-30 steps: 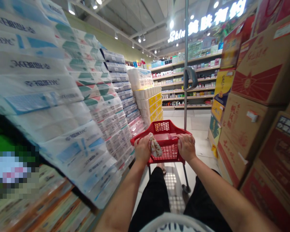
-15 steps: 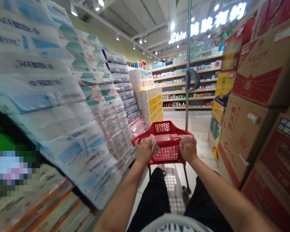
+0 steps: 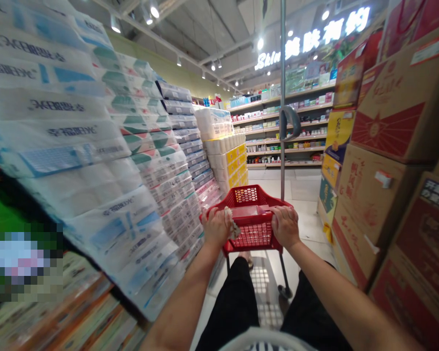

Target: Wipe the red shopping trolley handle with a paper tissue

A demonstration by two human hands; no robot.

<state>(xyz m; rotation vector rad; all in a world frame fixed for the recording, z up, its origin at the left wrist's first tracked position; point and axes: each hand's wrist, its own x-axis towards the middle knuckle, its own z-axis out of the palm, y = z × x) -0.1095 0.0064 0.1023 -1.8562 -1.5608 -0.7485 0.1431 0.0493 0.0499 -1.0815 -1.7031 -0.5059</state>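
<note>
In front of me is a red plastic shopping cart (image 3: 254, 236) with a lattice basket and dark legs on wheels. My left hand (image 3: 216, 225) is closed over the left part of its rear rim, with a crumpled pale cloth or tissue (image 3: 234, 226) tucked by the thumb. On the right part of that rim, my right hand (image 3: 285, 225) is wrapped with the knuckles up. A tall metal pole (image 3: 283, 170) with a grey hook-shaped piece (image 3: 290, 123) rises from the cart's right side. The basket's inside is mostly hidden.
On the left stand tall stacks of wrapped tissue packs (image 3: 73, 117) and yellow-and-white rolls (image 3: 227, 156). Stacked cardboard boxes (image 3: 388, 112) line the right side. Pale floor tiles (image 3: 303, 183) lead to shelves of small goods (image 3: 267, 124) below a lit sign (image 3: 314, 36).
My view has shifted very slightly, and the cart sits a touch lower in it. Both hands keep the same hold on the rim.
</note>
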